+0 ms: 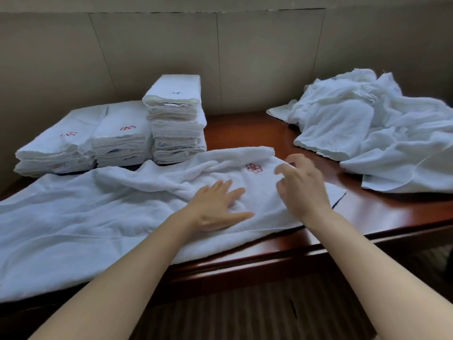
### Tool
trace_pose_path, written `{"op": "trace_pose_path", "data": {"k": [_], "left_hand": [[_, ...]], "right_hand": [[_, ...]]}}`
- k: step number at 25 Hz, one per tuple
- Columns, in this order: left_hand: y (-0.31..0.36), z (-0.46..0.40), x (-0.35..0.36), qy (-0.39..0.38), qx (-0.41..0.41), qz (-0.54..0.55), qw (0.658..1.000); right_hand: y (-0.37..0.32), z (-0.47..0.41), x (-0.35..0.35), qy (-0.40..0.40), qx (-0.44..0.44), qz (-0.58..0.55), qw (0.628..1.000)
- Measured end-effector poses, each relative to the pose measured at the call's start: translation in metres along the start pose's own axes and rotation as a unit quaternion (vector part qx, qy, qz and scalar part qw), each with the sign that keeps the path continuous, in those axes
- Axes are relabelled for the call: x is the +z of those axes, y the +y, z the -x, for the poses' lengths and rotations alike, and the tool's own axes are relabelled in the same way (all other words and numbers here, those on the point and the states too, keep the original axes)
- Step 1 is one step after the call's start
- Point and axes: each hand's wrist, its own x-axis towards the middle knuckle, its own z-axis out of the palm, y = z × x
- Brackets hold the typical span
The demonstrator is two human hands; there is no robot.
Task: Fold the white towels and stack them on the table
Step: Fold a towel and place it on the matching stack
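A large white towel [85, 217] lies spread across the front of the wooden table [245, 133], with a red flower mark near its right end. My left hand [218, 207] presses flat on the towel with straight fingers. My right hand [301, 187] hovers just above the towel's right end, fingers loosely bent and holding nothing. Behind the towel stand three stacks of folded white towels: a low one at far left [56, 148], a middle one [120, 141] and a taller one [176, 123].
A heap of unfolded white towels [382, 128] covers the table's right side. A tiled wall [220, 57] runs close behind the table. The table's front edge [269, 261] lies below my forearms, with dark floor beneath.
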Motion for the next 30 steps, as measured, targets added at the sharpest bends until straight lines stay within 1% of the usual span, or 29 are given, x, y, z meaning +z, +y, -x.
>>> {"op": "trace_pose_path", "data": {"k": [2, 4, 5, 6, 7, 8, 9, 10, 11, 12, 13, 15, 17, 20, 21, 22, 23, 24, 25, 26, 27, 28, 29, 30], "left_hand": [[0.003, 0.014, 0.0, 0.058, 0.027, -0.023, 0.998], [-0.013, 0.029, -0.005, 0.149, 0.003, -0.057, 0.987], [-0.029, 0.039, -0.01, 0.197, -0.033, -0.052, 0.978], [-0.047, 0.05, -0.016, 0.242, -0.073, -0.034, 0.967], [-0.068, 0.064, -0.022, 0.269, -0.124, -0.018, 0.955], [-0.089, 0.079, -0.027, 0.269, -0.178, -0.008, 0.946], [-0.108, 0.093, -0.031, 0.245, -0.224, -0.003, 0.943], [-0.126, 0.109, -0.034, 0.202, -0.255, -0.002, 0.946], [-0.14, 0.124, -0.036, 0.149, -0.269, 0.006, 0.952], [-0.149, 0.137, -0.038, 0.1, -0.267, 0.03, 0.958], [-0.157, 0.15, -0.04, 0.07, -0.258, 0.068, 0.961], [-0.166, 0.172, -0.043, 0.032, -0.242, 0.125, 0.962], [-0.164, 0.191, -0.05, -0.016, -0.229, 0.14, 0.963], [-0.155, 0.217, -0.064, -0.106, -0.178, 0.15, 0.967], [-0.149, 0.226, -0.071, -0.157, -0.155, 0.177, 0.959], [-0.142, 0.235, -0.078, -0.219, -0.135, 0.221, 0.941], [-0.135, 0.243, -0.087, -0.269, -0.123, 0.277, 0.914], [-0.133, 0.248, -0.093, -0.284, -0.12, 0.335, 0.89], [-0.133, 0.251, -0.098, -0.249, -0.134, 0.377, 0.882], [-0.142, 0.249, -0.097, -0.176, -0.171, 0.386, 0.889], [-0.155, 0.244, -0.092, -0.087, -0.228, 0.358, 0.901], [-0.173, 0.236, -0.084, -0.006, -0.289, 0.28, 0.916], [-0.188, 0.229, -0.073, 0.048, -0.341, 0.17, 0.923], [-0.203, 0.223, -0.058, 0.07, -0.372, 0.093, 0.921]], "right_hand": [[-0.018, -0.006, 0.007, -0.064, -0.065, -0.065, 0.994], [-0.034, -0.01, 0.015, -0.138, -0.099, -0.051, 0.984], [-0.044, -0.012, 0.019, -0.144, -0.114, -0.034, 0.982], [-0.055, -0.013, 0.022, -0.133, -0.132, -0.034, 0.982], [-0.069, -0.013, 0.025, -0.12, -0.158, -0.053, 0.979], [-0.086, -0.012, 0.03, -0.12, -0.192, -0.085, 0.97], [-0.104, -0.011, 0.035, -0.132, -0.23, -0.114, 0.957], [-0.124, -0.009, 0.041, -0.15, -0.269, -0.135, 0.942], [-0.144, -0.008, 0.047, -0.166, -0.3, -0.144, 0.928], [-0.163, -0.007, 0.055, -0.175, -0.322, -0.145, 0.919], [-0.181, -0.005, 0.062, -0.178, -0.337, -0.14, 0.914], [-0.215, 0.002, 0.074, -0.193, -0.358, -0.128, 0.905], [-0.239, 0.009, 0.083, -0.228, -0.353, -0.12, 0.899], [-0.253, 0.01, 0.089, -0.259, -0.298, -0.1, 0.913], [-0.255, 0.008, 0.089, -0.26, -0.279, -0.085, 0.92], [-0.258, 0.005, 0.088, -0.254, -0.263, -0.073, 0.928], [-0.262, 0.003, 0.085, -0.241, -0.251, -0.069, 0.935], [-0.266, 0.002, 0.082, -0.223, -0.243, -0.071, 0.941], [-0.271, 0.002, 0.08, -0.207, -0.241, -0.078, 0.945], [-0.275, 0.003, 0.079, -0.194, -0.248, -0.083, 0.946], [-0.279, 0.005, 0.079, -0.195, -0.258, -0.082, 0.943], [-0.282, 0.008, 0.08, -0.21, -0.268, -0.078, 0.937], [-0.285, 0.012, 0.081, -0.231, -0.272, -0.071, 0.931], [-0.288, 0.016, 0.083, -0.247, -0.273, -0.062, 0.928]]}}
